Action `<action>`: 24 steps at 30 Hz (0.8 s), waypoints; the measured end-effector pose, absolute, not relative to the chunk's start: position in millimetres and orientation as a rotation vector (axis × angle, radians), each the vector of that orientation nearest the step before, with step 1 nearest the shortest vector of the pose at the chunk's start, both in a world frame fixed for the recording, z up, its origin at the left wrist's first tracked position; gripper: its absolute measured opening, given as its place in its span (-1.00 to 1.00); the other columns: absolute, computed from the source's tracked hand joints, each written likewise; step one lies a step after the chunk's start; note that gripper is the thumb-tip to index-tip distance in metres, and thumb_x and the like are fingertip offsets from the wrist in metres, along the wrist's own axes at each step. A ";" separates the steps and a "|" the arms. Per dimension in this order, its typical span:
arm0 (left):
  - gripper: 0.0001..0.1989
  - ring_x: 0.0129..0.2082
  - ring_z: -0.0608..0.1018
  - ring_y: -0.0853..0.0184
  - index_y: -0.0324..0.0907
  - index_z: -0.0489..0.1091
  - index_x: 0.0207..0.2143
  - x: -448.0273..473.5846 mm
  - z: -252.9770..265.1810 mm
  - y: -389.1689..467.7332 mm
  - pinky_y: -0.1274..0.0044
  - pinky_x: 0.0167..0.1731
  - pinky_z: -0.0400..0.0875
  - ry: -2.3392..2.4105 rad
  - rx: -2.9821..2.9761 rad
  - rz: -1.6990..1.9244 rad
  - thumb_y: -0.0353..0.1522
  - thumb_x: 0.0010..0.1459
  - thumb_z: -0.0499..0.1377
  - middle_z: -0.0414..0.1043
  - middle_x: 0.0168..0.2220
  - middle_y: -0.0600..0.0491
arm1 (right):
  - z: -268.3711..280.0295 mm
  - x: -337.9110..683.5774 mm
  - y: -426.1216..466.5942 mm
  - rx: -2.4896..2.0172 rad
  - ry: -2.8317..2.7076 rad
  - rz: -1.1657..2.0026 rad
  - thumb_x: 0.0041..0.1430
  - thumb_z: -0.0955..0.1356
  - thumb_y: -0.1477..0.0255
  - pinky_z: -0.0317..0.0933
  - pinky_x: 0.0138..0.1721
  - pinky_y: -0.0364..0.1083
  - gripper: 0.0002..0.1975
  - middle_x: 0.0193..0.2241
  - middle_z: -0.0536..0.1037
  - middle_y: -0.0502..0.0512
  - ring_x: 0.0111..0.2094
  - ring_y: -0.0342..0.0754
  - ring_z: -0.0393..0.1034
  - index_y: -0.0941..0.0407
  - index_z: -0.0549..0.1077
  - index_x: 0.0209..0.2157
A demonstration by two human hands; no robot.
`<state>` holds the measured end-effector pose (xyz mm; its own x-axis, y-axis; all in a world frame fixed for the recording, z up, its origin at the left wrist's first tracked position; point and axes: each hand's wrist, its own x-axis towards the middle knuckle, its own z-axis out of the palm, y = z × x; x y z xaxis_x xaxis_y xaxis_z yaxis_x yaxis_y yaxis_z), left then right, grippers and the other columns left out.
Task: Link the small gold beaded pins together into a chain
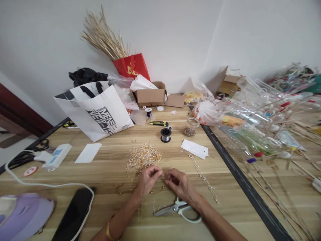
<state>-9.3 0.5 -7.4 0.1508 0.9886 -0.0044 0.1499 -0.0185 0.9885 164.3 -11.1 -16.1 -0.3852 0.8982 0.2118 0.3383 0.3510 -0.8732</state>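
Note:
Over the middle of the table, my left hand (148,180) and my right hand (179,183) are held close together, each pinched at thumb and fingertips. What they pinch is too fine to make out. Just beyond my left hand lies a pile of small gold and clear beads (144,155). A thin strand with gold beads (120,193) passes beneath my left wrist. Scissors (184,210) with pale handles lie below my right hand, partly covered by my forearm. To the right, a beaded chain (203,179) is stretched out on the wood.
Farther back are a wire spool (166,135), a glass jar (190,129) of small pieces, a yellow-black utility knife (158,123) and white cards (193,148). A white paper bag (100,113), power strip (57,156) and phone (74,214) are left; plastic bottles (240,140) crowd the right.

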 end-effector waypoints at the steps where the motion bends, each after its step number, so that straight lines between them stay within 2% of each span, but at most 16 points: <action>1: -0.80 -0.49 0.43 0.37 -0.25 0.41 -0.54 -9.2 -7.9 0.0 0.59 -0.44 0.32 1.205 1.418 1.024 -0.29 0.00 0.19 0.42 -0.55 0.06 | -15.2 164.5 -11.1 -1.071 -1.910 0.983 0.10 0.32 0.43 0.14 -0.47 -0.21 -0.91 -0.49 0.42 0.00 -0.49 -0.17 0.26 0.15 0.42 -0.34; 20: -0.84 -0.43 0.46 0.33 -0.25 0.44 -0.49 -2.3 -1.8 -8.7 0.56 -0.37 0.31 1.225 1.644 0.908 -0.34 0.05 0.14 0.46 -0.49 0.02 | -21.8 163.1 -10.4 -1.138 -1.864 0.951 0.13 0.30 0.38 0.10 -0.51 -0.21 -0.84 -0.56 0.39 -0.01 -0.53 -0.17 0.25 0.16 0.40 -0.47; 24: -0.86 -0.44 0.47 0.33 -0.25 0.43 -0.49 -1.5 -2.8 -9.5 0.57 -0.38 0.33 1.225 1.659 0.917 -0.36 0.04 0.14 0.46 -0.49 0.03 | -23.6 162.6 -10.4 -1.132 -1.841 0.992 0.09 0.32 0.41 0.11 -0.52 -0.22 -0.89 -0.56 0.40 -0.02 -0.53 -0.17 0.26 0.15 0.37 -0.46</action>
